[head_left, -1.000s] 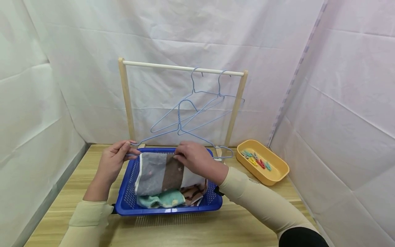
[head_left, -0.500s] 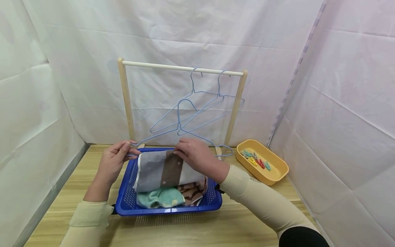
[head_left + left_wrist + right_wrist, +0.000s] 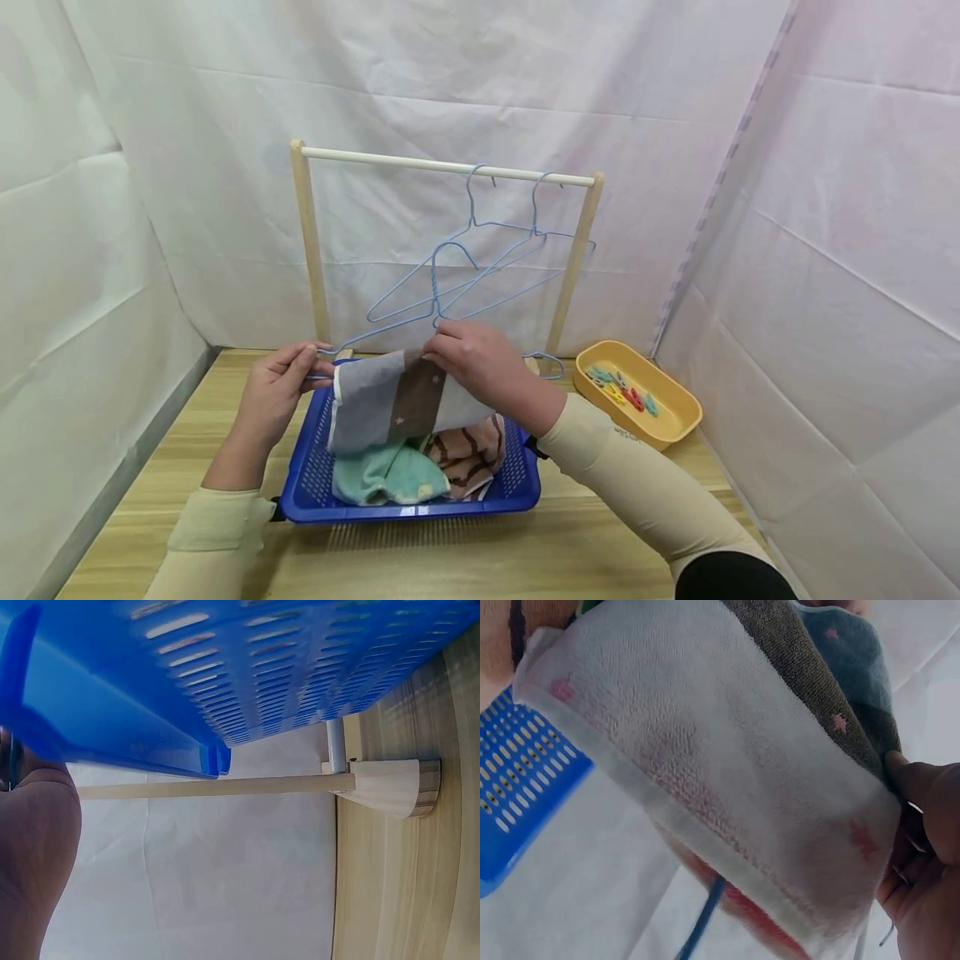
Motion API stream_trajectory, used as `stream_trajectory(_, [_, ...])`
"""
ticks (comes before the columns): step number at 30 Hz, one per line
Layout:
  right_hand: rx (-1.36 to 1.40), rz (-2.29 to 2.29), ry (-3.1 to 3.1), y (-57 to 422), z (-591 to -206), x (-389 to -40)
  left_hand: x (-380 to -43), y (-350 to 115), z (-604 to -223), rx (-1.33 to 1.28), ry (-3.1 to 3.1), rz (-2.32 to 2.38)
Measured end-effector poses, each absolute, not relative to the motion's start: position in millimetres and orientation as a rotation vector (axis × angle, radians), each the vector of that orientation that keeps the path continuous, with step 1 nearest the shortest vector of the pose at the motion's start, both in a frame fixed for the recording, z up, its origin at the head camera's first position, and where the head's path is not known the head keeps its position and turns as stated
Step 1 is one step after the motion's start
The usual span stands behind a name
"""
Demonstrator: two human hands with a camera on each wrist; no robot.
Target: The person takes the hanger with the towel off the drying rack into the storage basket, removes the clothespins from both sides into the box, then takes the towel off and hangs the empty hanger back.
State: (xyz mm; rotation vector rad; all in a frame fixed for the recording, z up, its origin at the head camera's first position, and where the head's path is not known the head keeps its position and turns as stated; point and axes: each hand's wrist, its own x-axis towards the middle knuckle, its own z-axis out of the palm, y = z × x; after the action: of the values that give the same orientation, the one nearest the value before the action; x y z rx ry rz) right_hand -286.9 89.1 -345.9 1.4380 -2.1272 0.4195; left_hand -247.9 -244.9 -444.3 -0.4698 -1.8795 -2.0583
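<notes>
My left hand [image 3: 279,385] pinches the left end of a blue wire hanger [image 3: 390,324], whose hook points up. A grey and brown towel [image 3: 367,404] with small stars drapes over the hanger's lower part. Its top edge is pinched between the thumb and fingers of my right hand [image 3: 480,362], which hides the hanger's right shoulder in the head view. In the right wrist view the towel [image 3: 705,727] fills the middle, with the thumb [image 3: 911,776] on its edge. Beneath, a blue basket [image 3: 405,512] holds a mint-green towel [image 3: 386,477] and a brown patterned towel [image 3: 468,458].
Behind the basket stands a rack with a white rail [image 3: 375,157] and wooden posts [image 3: 311,242]. Two blue hangers [image 3: 471,200] hang toward its right end. A yellow tray [image 3: 678,408] with several small clothespins [image 3: 633,398] sits at right on the wooden table [image 3: 600,533].
My right hand has lifted slightly, pulling the grey and brown towel upward, so more of the mint-green and brown towels shows. My left hand stays in place on the hanger.
</notes>
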Motion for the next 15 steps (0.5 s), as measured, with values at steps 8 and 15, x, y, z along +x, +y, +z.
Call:
stream_trajectory(8, [1.431, 0.424, -2.054, 93.0, -329.7, -290.2, -248.6, -243.9, -445.5, -0.478, -1.856, -2.077])
stream_trajectory(15, [1.428, 0.513, -2.030, 97.4, -317.3, -290.8, -248.3, -243.5, -444.8, -0.473, -1.872, -2.056])
